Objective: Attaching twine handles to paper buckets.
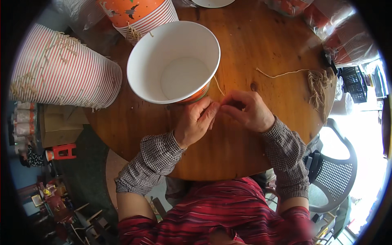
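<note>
A large paper bucket [183, 77], white inside with an orange printed outside, stands on the round wooden table in front of me. A thin piece of twine [219, 86] runs from its right side down to my fingers. My right hand [247, 110] pinches the twine between thumb and fingertips, just off the bucket's near side. Close against it, my left hand [198, 120] has its thumb and fingers pressed together below the bucket's rim. What lies between the left fingertips is too small to make out.
Nested paper buckets [69, 69] lie on their side at the left, with twine ends sticking out. Another orange stack [143, 16] stands behind. A bundle of twine [320, 87] hangs over the table's right edge. Plastic-wrapped buckets [351, 41] sit far right; a grey chair [335, 171] stands below.
</note>
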Available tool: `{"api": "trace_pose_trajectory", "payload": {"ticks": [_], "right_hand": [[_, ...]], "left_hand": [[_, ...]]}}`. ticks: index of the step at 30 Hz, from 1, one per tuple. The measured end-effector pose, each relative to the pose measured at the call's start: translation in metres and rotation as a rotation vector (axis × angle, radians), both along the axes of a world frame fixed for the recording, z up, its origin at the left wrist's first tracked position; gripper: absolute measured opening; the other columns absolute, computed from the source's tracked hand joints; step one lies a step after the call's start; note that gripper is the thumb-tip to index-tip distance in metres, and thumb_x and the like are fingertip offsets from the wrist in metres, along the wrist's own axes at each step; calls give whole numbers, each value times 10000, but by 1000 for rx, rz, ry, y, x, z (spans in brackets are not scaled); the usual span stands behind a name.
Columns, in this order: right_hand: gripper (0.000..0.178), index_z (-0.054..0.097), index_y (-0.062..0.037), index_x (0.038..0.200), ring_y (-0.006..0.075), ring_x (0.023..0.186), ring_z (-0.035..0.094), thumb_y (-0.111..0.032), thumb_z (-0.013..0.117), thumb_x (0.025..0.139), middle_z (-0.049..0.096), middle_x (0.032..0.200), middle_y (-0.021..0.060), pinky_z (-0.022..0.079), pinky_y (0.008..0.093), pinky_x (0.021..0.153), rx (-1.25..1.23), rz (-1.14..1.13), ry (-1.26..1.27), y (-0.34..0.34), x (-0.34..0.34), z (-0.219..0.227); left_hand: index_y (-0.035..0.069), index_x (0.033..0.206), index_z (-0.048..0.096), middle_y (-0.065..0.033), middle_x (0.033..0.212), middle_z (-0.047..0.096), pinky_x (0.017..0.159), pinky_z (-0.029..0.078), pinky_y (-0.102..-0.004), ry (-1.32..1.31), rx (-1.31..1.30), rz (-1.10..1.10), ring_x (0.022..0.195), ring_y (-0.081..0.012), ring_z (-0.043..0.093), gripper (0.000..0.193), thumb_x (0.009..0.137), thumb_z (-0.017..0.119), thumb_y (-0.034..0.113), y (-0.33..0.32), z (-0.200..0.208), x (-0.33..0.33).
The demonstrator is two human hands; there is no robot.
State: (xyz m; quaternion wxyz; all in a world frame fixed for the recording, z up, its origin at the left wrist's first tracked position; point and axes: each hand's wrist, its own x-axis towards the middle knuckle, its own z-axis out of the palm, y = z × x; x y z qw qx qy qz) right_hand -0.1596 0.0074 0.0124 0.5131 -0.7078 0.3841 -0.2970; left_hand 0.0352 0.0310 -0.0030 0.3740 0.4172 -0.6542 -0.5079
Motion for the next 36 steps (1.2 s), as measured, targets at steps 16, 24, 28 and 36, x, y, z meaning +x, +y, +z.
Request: {"api": "trace_pose_trajectory", "payload": {"ticks": [16, 24, 28, 36], "right_hand": [[80, 610, -10, 880, 48, 626, 490, -78, 636, 849, 549, 679, -10, 425, 224, 575, 60, -85, -7, 7, 6, 3], [84, 613, -9, 876, 48, 616, 483, -83, 640, 847, 547, 668, -8, 421, 223, 570, 63, -77, -20, 8, 2, 4], [90, 616, -10, 887, 46, 628, 491, -89, 639, 849, 564, 681, -8, 430, 218, 583, 34, -47, -10, 9, 4, 2], [106, 616, -13, 904, 33, 633, 487, -95, 646, 844, 571, 689, -23, 427, 205, 586, 20, -63, -52, 5, 7, -4]], "left_hand": [[58, 647, 506, 17, 519, 441, 422, 318, -218, 45, -27, 266, 447, -65, 421, 498, 993, 415, 405, 7, 5, -3], [43, 682, 540, -9, 544, 464, 427, 329, -217, 216, 266, 243, 465, -62, 421, 475, 992, 424, 384, 10, 8, 0], [28, 697, 534, -1, 567, 483, 441, 347, -220, 97, 100, 184, 486, -58, 448, 402, 988, 468, 298, 11, 7, -3], [6, 802, 525, -18, 625, 517, 515, 406, -231, -71, -344, 230, 545, -86, 490, 222, 971, 503, 147, 10, -4, -1]]}}
